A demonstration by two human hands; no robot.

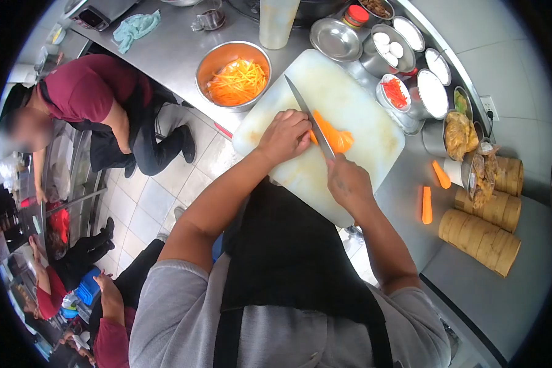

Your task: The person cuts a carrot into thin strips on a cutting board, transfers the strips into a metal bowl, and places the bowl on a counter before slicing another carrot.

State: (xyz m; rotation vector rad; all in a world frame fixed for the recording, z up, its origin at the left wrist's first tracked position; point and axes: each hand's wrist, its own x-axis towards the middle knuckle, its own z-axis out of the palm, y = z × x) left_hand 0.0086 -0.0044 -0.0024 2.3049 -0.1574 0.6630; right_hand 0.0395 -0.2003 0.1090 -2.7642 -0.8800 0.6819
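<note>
On the white cutting board (374, 119), my right hand (348, 181) is wrapped round the handle of a long knife (306, 110). The blade points up and left, passing between my left hand and a fan of thin orange carrot slices (335, 135). My left hand (284, 136) has its fingers curled down beside the blade, on a piece of carrot that is mostly hidden. Beyond the board's upper left edge, a steel bowl (203, 80) holds orange carrot strips (238, 81).
Two carrot pieces (427, 205) lie right of the board, near bamboo steamers (479, 242). Steel containers, white eggs (389, 49) and a bowl of red strips (395, 94) stand at upper right. A person (92, 92) bends at the left; others are at lower left.
</note>
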